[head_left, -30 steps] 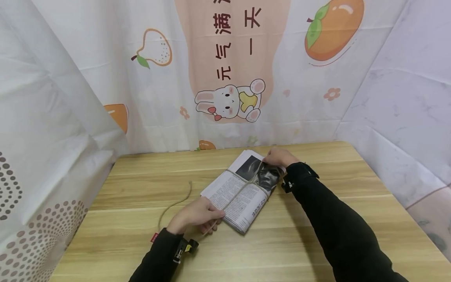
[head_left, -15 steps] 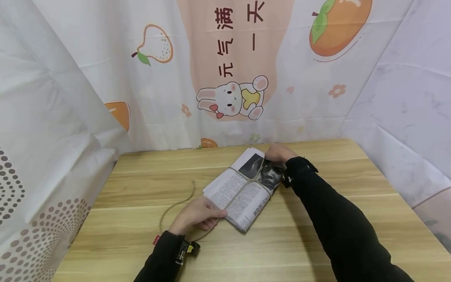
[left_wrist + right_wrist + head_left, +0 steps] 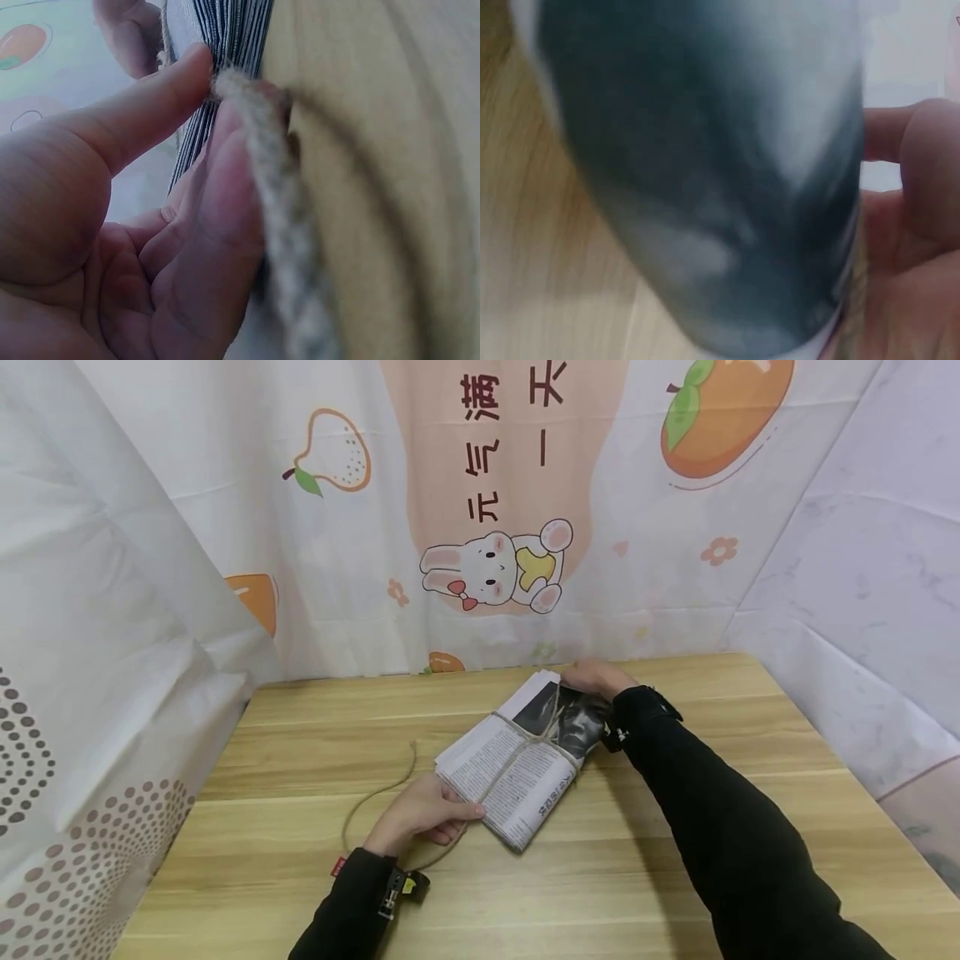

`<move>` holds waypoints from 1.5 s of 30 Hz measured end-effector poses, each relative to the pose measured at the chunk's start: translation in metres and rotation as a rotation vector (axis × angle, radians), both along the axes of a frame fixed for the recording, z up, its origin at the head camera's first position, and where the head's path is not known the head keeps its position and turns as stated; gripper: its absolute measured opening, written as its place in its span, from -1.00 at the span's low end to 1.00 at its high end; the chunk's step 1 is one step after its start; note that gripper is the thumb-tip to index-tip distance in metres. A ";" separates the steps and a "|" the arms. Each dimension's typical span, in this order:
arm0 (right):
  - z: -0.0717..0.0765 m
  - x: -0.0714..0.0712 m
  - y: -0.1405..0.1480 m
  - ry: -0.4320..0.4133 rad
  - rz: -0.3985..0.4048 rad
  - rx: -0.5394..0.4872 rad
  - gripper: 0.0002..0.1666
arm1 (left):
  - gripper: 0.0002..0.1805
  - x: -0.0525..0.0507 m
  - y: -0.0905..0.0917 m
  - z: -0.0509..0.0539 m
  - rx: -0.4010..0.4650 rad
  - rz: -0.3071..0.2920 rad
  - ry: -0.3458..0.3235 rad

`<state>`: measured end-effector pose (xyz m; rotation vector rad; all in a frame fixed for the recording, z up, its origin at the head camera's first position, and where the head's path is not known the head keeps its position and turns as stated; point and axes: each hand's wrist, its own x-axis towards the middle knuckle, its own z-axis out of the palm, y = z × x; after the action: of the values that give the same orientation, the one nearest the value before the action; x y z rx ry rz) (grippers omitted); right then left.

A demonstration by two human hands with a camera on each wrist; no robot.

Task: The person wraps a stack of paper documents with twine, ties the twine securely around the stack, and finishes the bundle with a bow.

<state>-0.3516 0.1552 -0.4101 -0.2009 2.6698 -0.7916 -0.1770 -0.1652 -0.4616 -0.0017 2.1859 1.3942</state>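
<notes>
A folded newspaper bundle point(image 3: 504, 768) lies at a slant on the table, a dark photo on its far end. Twine point(image 3: 520, 732) wraps it crosswise and also runs along its length. At the near end, my left hand point(image 3: 427, 814) pinches the twine between thumb and fingers against the layered paper edges, as the left wrist view shows. My right hand point(image 3: 596, 679) grips the bundle's far end; its fingertips are partly hidden by the paper. In the right wrist view the newspaper point(image 3: 712, 180) fills the middle, with the right hand point(image 3: 915, 232) along its edge.
The loose twine tail point(image 3: 371, 795) curls over the wooden table point(image 3: 300, 743) left of the bundle. A small red tag point(image 3: 338, 866) shows beside the left cuff. A printed curtain point(image 3: 345, 568) hangs behind the table's far edge.
My right hand has moved slightly farther round the far end. The lengthwise twine, drawn straight between both hands a second ago, is looser; its tail behind my left hand now sags into a curve.
</notes>
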 end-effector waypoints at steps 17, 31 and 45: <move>0.010 0.004 0.006 0.206 -0.170 -0.362 -0.53 | -0.56 -0.003 0.002 -0.005 0.008 -0.037 0.017; 0.015 0.016 0.012 0.621 -0.339 -0.568 -0.53 | -0.53 -0.009 0.002 0.000 0.151 0.011 0.141; 0.017 0.040 0.030 0.631 -0.305 -0.973 -0.58 | -0.40 -0.021 -0.003 0.017 0.275 0.074 0.627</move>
<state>-0.3117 0.1853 -0.3927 -0.3132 2.5911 -2.4234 -0.1980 -0.1686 -0.4447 0.5244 2.4621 1.9221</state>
